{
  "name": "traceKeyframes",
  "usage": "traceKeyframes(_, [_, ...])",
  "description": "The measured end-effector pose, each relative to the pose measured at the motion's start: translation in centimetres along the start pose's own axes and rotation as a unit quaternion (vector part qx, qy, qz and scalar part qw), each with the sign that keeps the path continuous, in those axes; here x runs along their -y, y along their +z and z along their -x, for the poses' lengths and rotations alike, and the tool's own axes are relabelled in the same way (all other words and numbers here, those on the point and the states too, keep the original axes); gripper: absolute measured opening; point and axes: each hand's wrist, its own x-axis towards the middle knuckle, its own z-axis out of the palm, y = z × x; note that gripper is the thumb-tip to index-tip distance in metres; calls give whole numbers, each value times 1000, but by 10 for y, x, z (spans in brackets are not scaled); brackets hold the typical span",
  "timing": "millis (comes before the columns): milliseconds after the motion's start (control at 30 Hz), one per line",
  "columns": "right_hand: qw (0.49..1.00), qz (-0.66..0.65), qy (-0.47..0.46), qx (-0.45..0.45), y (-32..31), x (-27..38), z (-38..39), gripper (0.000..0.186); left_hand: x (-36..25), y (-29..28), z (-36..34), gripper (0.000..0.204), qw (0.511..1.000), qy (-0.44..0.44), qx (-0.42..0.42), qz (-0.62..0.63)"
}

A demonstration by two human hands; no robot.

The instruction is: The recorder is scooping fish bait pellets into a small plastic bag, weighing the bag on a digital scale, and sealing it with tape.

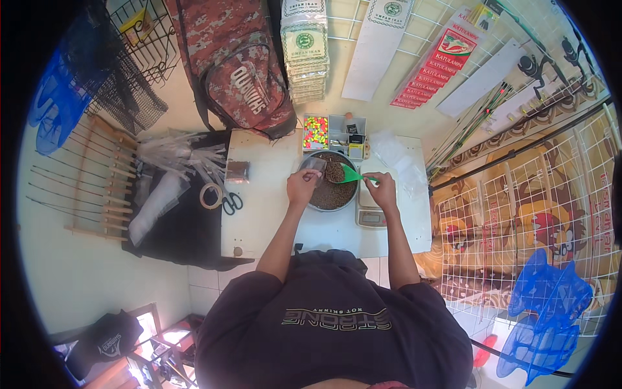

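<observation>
A round metal bowl (pixel 330 201) of brown pellets stands on the white table (pixel 256 223). My left hand (pixel 300 188) is closed on a small clear plastic bag (pixel 313 167) at the bowl's left side. My right hand (pixel 383 189) grips a green scoop (pixel 353 175) heaped with pellets, held over the bowl beside the bag's mouth. A digital scale (pixel 371 218) sits just right of the bowl. A bag of brown material (pixel 238 170) lies on the left of the table.
Behind the bowl are containers of coloured bits (pixel 316 131) and small items. Loose clear bags (pixel 398 159) lie at right. Scissors (pixel 230 201), a tape roll (pixel 210 195) and plastic strips are at left. Hanging packets, a camouflage bag, rods and blue nets surround the table.
</observation>
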Motion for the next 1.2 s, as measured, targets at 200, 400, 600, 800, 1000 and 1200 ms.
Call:
traceKeyframes(200, [1000, -9, -20, 0, -18, -1, -4, 14, -12, 0, 2, 18, 999, -30, 22, -21])
traceKeyframes(400, [998, -33, -33, 40, -25, 8, -7, 14, -11, 1, 3, 17, 999, -15, 16, -26])
traceKeyframes(600, [996, -23, -58, 67, -24, 13, -13, 14, -21, -3, 4, 17, 1000, -15, 24, -9])
traceKeyframes(800, [996, 3, -78, 41, -24, 22, -20, 13, -27, -4, 2, 20, 998, -32, 39, -22])
traceKeyframes(1000, [992, 54, -108, 36, -27, 26, -26, 12, -31, -2, 1, 20, 999, -2, 30, -24])
traceKeyframes(1200, [991, 69, -102, 45, -29, 30, -29, 10, -34, 1, 1, 19, 999, -10, 42, -19])
